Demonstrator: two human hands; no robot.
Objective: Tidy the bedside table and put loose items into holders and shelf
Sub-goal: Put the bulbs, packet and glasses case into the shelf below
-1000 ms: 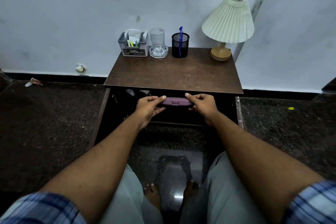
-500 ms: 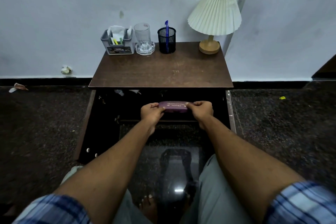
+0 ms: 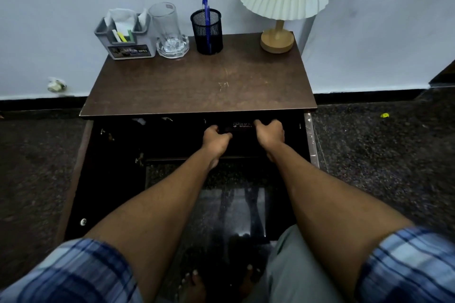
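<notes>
Under the bedside table point(image 3: 197, 86), left hand point(image 3: 216, 138) and right hand point(image 3: 269, 131) clasp the case point(image 3: 242, 125) between them.

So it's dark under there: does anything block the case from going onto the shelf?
Nothing visible does. Both the left hand and right hand hold the case already under the tabletop, inside the shelf opening.

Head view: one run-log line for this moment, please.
both hands | holding case | inside shelf under tabletop | case in shadow | pen in cup
</notes>
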